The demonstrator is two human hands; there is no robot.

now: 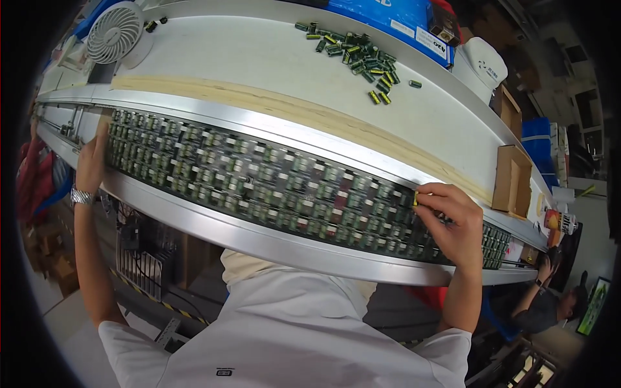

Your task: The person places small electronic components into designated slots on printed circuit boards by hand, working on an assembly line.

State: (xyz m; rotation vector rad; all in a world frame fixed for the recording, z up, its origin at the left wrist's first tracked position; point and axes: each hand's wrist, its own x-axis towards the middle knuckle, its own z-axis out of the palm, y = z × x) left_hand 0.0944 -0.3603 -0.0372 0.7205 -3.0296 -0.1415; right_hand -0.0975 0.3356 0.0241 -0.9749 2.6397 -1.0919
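Note:
My right hand (456,223) is closed in a pinch over the right part of a long row of circuit boards (259,184). Between its thumb and forefinger is a small capacitor (415,198), dark with a yellow side. Densely set green cylindrical parts cover the boards, which lie between two metal rails. At the boards' left end is my left hand (92,161), its fingers stretched along the end edge; their tips are hard to make out. A loose pile of green and yellow capacitors (365,58) lies on the white worktop beyond the rails.
A white fan (116,35) stands at the far left. Pale wooden strips (284,119) run behind the far rail (259,119). At the right are an open cardboard box (513,181) and a white cap (482,64). Another person (550,307) sits at the far right.

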